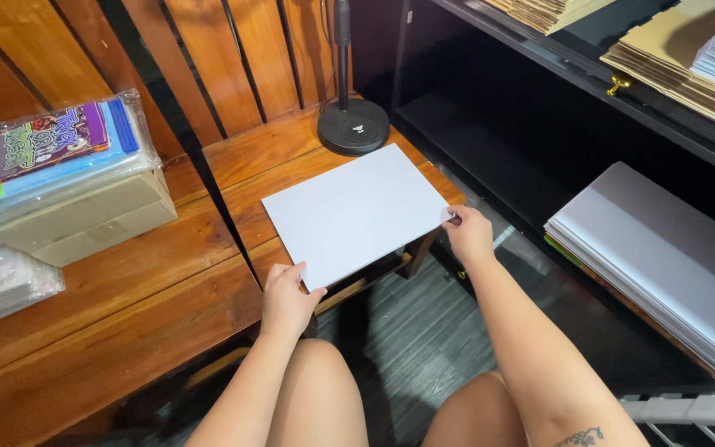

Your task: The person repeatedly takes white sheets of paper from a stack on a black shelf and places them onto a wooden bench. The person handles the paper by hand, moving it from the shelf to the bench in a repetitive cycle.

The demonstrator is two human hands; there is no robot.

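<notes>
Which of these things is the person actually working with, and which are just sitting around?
In use:
- white sheet, held at its near corners
- left hand
- right hand
- small wooden table under the sheet

Lying about:
- round black stand base
- cardboard box with wrapped colourful packs on top
- stack of white sheets on the right
- brown paper stacks on the shelf

Paper sheet point(353, 211) on small table point(283, 161), lamp base point(353, 126) behind.
</notes>
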